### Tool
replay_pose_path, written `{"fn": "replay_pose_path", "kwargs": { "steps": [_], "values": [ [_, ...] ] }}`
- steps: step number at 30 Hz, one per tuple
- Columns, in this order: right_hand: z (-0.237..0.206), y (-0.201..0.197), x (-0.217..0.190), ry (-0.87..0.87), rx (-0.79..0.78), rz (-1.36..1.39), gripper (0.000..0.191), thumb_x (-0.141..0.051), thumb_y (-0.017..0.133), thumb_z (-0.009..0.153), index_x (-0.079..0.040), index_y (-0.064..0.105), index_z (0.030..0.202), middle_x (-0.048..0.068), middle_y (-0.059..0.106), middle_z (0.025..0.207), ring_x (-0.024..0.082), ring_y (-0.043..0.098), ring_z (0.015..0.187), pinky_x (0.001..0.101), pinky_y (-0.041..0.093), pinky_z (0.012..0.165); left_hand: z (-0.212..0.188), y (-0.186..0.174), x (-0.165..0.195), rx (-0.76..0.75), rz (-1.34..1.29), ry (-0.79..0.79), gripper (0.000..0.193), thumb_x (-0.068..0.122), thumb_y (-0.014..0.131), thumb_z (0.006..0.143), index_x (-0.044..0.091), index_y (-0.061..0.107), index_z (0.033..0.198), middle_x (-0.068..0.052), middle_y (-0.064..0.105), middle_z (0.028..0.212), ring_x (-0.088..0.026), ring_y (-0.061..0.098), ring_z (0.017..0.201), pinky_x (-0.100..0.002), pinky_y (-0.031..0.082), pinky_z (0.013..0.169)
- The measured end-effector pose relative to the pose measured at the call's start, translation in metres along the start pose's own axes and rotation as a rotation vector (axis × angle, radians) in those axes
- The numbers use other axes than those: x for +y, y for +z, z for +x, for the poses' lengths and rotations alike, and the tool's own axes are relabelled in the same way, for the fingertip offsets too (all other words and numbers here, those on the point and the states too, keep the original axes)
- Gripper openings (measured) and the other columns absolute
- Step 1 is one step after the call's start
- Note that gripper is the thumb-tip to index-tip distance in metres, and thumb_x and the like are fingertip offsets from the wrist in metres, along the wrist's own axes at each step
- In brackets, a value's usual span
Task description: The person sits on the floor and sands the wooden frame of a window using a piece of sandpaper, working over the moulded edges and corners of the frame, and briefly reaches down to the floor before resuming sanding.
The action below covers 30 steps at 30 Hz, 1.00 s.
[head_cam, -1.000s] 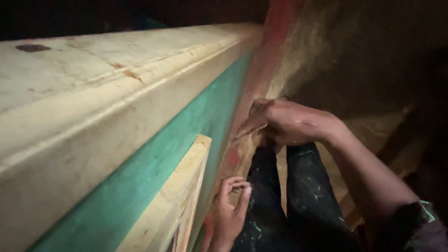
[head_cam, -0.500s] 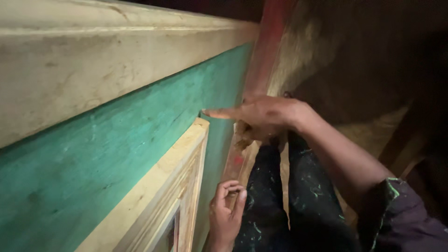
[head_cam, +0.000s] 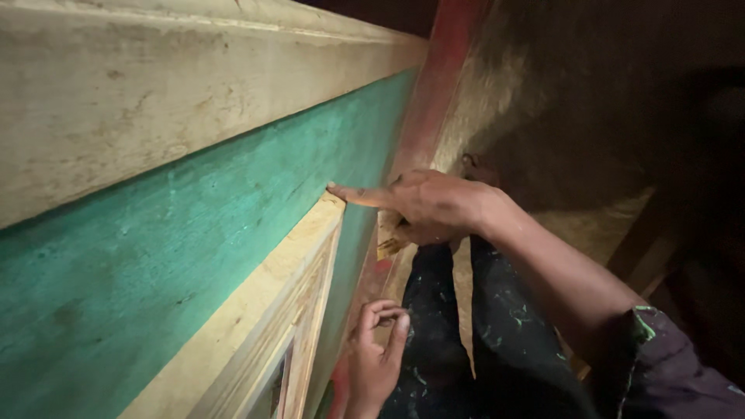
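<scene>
While pressing one extended fingertip of right hand (head_cam: 434,206) to corner of pale wooden frame (head_cam: 306,264) on green panel (head_cam: 194,240), gripping nothing; left hand (head_cam: 376,361) loosely curled below, empty. Frame likely stiff, fixed; best held by edge.

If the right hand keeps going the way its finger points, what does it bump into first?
The right hand points its forefinger at the top corner of the pale wooden frame, where it meets the green panel. The tip looks already at or touching that spot, so it would likely press the green panel first, though depth is hard to judge.
</scene>
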State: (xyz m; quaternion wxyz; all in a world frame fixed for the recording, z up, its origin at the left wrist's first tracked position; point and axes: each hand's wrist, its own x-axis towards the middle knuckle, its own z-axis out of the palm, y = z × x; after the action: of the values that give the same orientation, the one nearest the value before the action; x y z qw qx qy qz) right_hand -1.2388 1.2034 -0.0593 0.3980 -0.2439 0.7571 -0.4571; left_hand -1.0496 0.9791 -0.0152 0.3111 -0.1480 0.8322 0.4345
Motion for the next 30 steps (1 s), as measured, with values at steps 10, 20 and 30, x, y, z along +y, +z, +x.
{"fn": "replay_pose_path", "kwargs": {
  "steps": [10,20,30],
  "values": [
    [-0.001,-0.001,0.012,-0.305,-0.178,0.475,0.117,-0.009,0.08,0.078,-0.037,0.003,0.161,0.009,0.077,0.11,0.019,0.076,0.087,0.0361,0.059,0.079,-0.004,-0.005,0.011,-0.014,0.114,-0.031,0.026,0.022,0.07,0.094,0.004,0.064,0.112,-0.007,0.078,0.096,-0.016,0.074,0.094,-0.032,0.056,0.086],
    [-0.059,0.089,0.019,-0.317,0.66,0.54,0.109,-0.009,0.08,0.085,-0.017,0.008,0.167,0.023,0.028,0.166,0.038,0.049,0.127,0.0474,0.046,0.104,-0.009,-0.012,0.007,0.021,0.036,0.054,0.039,0.026,0.069,0.093,0.001,0.063,0.123,-0.01,0.077,0.105,-0.019,0.07,0.093,-0.033,0.055,0.083],
    [-0.043,0.225,-0.06,-0.152,0.783,1.11,0.085,-0.006,0.058,0.099,-0.013,0.01,0.168,0.0,0.022,0.164,0.021,0.039,0.144,0.0394,0.043,0.115,-0.047,-0.046,-0.033,0.19,-0.112,0.235,0.027,0.02,0.063,0.1,-0.003,0.069,0.113,-0.012,0.076,0.101,-0.021,0.073,0.089,-0.034,0.059,0.076]
  ]
}}
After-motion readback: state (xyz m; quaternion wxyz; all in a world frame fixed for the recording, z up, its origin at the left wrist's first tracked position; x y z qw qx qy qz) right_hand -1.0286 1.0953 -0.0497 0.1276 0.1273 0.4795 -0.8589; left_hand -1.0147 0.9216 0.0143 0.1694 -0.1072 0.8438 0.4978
